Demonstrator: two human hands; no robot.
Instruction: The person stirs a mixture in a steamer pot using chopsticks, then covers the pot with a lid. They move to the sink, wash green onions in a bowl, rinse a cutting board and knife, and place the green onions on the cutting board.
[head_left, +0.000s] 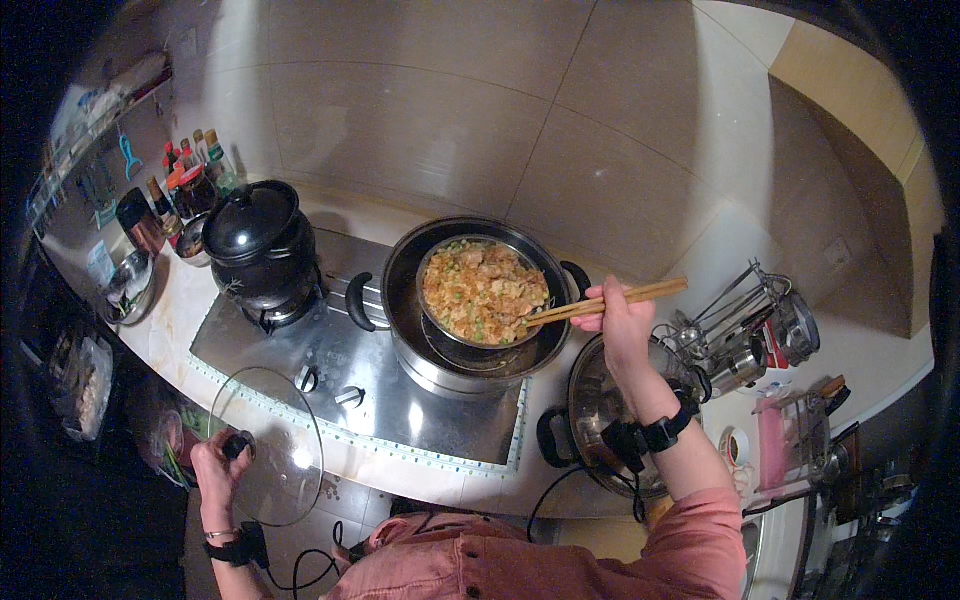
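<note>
A round metal dish of fried rice with peas and pieces of meat or egg (484, 292) sits inside a large two-handled steel steamer pot (450, 375) on the gas stove. My right hand (624, 319) grips wooden chopsticks (652, 291), whose tips touch the rice at the dish's right side. My left hand (223, 465) is at the lower left, closed on the black knob of a glass lid (281, 457), held clear of the pot near the counter's front edge. Both wrists wear black straps with cables.
A black lidded clay pot (262, 255) stands on the left burner. Sauce bottles (214, 154) and a metal bowl (133, 289) are at the left. Right of the stove are a wide pan with a glass lid (600, 412), a utensil holder (739, 364) and a wire rack (810, 442).
</note>
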